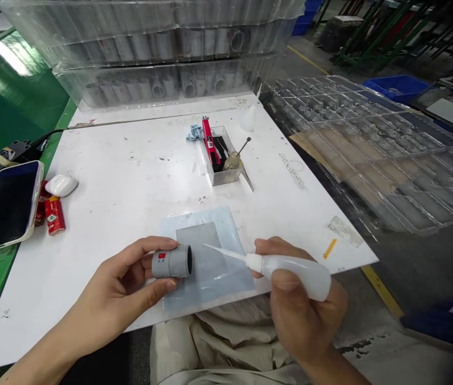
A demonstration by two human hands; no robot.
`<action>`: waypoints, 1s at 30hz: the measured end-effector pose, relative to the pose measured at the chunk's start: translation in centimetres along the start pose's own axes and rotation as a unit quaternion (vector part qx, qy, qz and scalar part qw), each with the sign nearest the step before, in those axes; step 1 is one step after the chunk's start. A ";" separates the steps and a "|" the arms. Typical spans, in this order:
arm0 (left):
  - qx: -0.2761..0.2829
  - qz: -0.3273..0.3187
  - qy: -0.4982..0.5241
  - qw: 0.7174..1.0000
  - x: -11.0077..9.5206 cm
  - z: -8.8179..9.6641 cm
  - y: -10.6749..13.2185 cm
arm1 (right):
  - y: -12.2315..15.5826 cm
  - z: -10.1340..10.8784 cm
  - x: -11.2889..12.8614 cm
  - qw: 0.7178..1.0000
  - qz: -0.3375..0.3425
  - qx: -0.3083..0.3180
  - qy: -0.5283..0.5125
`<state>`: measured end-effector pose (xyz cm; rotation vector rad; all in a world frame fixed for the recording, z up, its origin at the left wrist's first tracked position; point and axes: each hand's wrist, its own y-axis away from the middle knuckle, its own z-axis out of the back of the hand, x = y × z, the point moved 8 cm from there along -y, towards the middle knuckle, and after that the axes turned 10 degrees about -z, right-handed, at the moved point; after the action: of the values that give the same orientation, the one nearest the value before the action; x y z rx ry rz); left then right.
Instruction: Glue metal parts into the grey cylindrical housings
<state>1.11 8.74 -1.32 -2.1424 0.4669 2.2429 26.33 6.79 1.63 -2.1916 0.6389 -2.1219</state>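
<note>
My left hand (124,286) grips a short grey plastic pipe fitting (172,262) with a small red label, held on its side with its open end facing right. My right hand (298,305) is wrapped round a translucent white squeeze bottle (294,270). The bottle's long thin nozzle points left, its tip a little short of the fitting's open end. Both are held just above a pale blue sheet (210,267) with a grey square on it, near the front edge of the white table (130,171).
A clear box (222,158) holds a red tool and a small brass oiler. A phone (8,206), a white case and red lighters lie at the left. Stacked clear trays of grey fittings (158,48) stand at the back; empty clear trays (371,144) spread to the right.
</note>
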 end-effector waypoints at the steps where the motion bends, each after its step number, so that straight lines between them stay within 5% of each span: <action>1: -0.001 -0.006 0.004 1.000 -0.1 -0.2 0.0 | 0.4 0.2 -0.1 1.000 0.001 -0.011 0.001; 13: 0.010 0.022 -0.002 1.000 0.5 0.3 0.0 | 1.8 -2.3 0.3 0.998 0.048 -0.026 0.004; 30: 0.084 0.007 0.098 0.992 0.9 -0.4 -0.2 | 1.6 -2.8 -1.1 0.998 -0.019 -0.035 -0.051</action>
<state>1.47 8.67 -2.28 -2.2864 0.6518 1.9300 23.22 6.40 0.27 -2.3505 0.6807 -2.0178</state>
